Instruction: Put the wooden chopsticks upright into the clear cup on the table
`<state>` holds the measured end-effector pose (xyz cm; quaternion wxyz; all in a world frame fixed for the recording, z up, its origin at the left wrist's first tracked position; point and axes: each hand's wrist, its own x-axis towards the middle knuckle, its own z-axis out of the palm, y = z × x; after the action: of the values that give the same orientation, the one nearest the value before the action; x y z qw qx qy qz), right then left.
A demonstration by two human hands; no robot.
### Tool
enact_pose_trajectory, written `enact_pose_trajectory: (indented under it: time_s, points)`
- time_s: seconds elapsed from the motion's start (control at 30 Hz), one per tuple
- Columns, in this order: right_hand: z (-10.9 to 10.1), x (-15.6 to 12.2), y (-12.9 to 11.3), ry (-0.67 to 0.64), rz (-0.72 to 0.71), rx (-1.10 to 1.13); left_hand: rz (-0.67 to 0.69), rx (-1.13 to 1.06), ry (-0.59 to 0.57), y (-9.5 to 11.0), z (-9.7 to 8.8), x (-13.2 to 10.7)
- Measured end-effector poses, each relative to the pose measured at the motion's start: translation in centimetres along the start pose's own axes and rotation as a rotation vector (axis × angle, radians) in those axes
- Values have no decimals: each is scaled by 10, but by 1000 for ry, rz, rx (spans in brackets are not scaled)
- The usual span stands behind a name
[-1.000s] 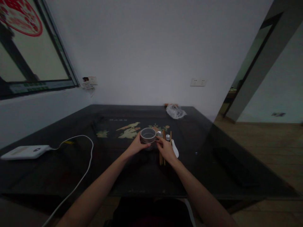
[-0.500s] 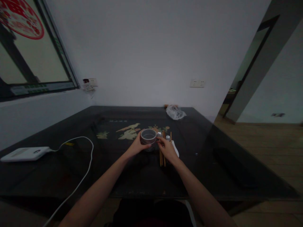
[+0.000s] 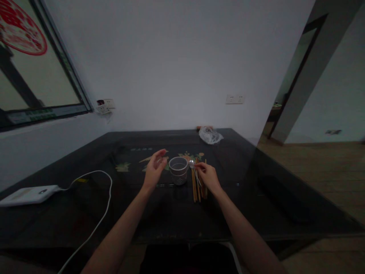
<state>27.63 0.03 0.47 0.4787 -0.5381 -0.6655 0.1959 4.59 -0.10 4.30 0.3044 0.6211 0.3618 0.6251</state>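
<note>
Centrally, metal spoon [image 3: 192,164], at right grip [image 3: 208,176]

Right of the metal cup [image 3: 178,178], the right hand [image 3: 210,177] hides part of the chopsticks [image 3: 194,188]; whether it grips the spoon [image 3: 192,163], I can't tell from here.

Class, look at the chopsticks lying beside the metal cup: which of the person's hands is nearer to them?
Right. The right hand is at the chopsticks, partly hiding them; the left hand is farther away, on the other side of the metal cup.
</note>
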Motion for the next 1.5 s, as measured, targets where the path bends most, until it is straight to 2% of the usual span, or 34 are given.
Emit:
enact_pose_trajectory:
  time_s: [0.07,0.13,0.2,0.27,0.37,0.47,0.63,0.83,1.5]
  points:
    - [-7,3,3,35,20,3,80,51,41,14,1,-6]
    - [-13,5,6,55,41,-20,113,86,-28,23,6,-16]
    - [-16,5,8,47,67,-94,108,101,-196,27,15,-27]
    - [-15,3,8,8,92,-203,89,159,-417,28,26,-39]
    - [-10,-1,5,-89,99,-358,107,424,-717,22,43,-54]
    - [-8,-4,0,-170,82,-463,129,685,-859,12,54,-62]
    - [-10,-7,-9,-231,43,-600,54,847,-859,-2,62,-65]
    - [-4,-12,-14,-258,54,-727,48,936,-876,-1,63,-63]
    - [12,-19,-11,-264,-37,-740,-18,1019,-878,10,63,-61]
